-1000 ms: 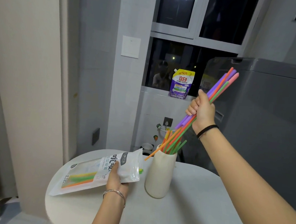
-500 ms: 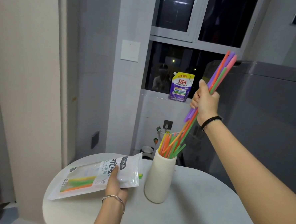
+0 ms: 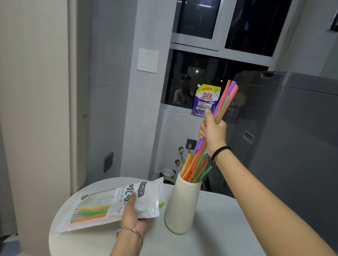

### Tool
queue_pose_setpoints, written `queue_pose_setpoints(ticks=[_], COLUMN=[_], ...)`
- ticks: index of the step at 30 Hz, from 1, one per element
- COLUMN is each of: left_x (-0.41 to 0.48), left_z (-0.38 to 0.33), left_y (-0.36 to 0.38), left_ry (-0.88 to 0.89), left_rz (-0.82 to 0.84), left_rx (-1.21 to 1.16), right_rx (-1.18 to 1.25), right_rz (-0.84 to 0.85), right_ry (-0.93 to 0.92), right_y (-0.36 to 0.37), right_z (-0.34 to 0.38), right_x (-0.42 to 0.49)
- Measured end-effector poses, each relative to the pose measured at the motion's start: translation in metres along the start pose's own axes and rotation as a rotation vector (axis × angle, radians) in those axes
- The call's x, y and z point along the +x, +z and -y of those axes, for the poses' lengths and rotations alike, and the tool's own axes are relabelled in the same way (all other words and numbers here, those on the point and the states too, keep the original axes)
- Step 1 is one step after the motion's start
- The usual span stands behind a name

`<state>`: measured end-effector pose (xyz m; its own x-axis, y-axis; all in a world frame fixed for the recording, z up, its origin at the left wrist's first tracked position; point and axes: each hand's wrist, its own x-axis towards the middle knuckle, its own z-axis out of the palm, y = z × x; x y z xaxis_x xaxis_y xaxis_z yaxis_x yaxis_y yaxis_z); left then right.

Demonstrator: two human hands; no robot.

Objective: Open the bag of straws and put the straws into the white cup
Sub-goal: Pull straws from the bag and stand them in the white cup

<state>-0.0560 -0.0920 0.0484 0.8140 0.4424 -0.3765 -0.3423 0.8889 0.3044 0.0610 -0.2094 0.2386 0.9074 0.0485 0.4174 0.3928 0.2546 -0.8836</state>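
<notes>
My right hand (image 3: 213, 131) grips a bundle of long coloured straws (image 3: 224, 103) nearly upright above the white cup (image 3: 182, 205). The bundle's lower ends reach down among several straws (image 3: 194, 169) standing in the cup. The cup stands on the round white table (image 3: 216, 239). My left hand (image 3: 133, 214) holds the white straw bag (image 3: 108, 203) flat just above the table, left of the cup, thumb on top. A few green, yellow and orange straws show through the bag's clear window, and green tips poke out of its open end beside the cup.
A grey washing machine (image 3: 293, 145) stands behind the table on the right. A purple detergent pouch (image 3: 204, 102) sits on the window sill. The wall and a curtain close in on the left; the table's left edge is near the bag.
My right hand has swung the straw bundle from a slant to nearly upright and lowered its ends into the cup. My left hand and the bag have stayed put.
</notes>
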Motion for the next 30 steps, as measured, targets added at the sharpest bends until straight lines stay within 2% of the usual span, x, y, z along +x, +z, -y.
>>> queue_pose_setpoints(ticks=[9, 13, 22, 27, 30], left_x=[-0.007, -0.008, -0.007, -0.006, -0.004], left_z=[-0.001, 0.000, 0.000, 0.000, 0.000], left_y=[0.005, 0.005, 0.004, 0.003, 0.002], left_ry=[-0.015, -0.032, -0.049, -0.042, -0.051], left_rz=[0.001, 0.033, 0.039, 0.030, 0.031], left_rx=[-0.023, -0.020, -0.005, -0.009, -0.010], right_rx=[-0.215, -0.220, -0.323, -0.499, -0.623], right_rz=[0.141, 0.200, 0.260, 0.202, 0.236], right_ry=[0.116, 0.180, 0.070, -0.110, -0.261], right_y=[-0.009, -0.014, -0.025, -0.031, -0.037], right_z=[-0.040, -0.048, -0.054, -0.051, -0.051], right_x=[-0.007, -0.011, -0.013, -0.011, -0.012])
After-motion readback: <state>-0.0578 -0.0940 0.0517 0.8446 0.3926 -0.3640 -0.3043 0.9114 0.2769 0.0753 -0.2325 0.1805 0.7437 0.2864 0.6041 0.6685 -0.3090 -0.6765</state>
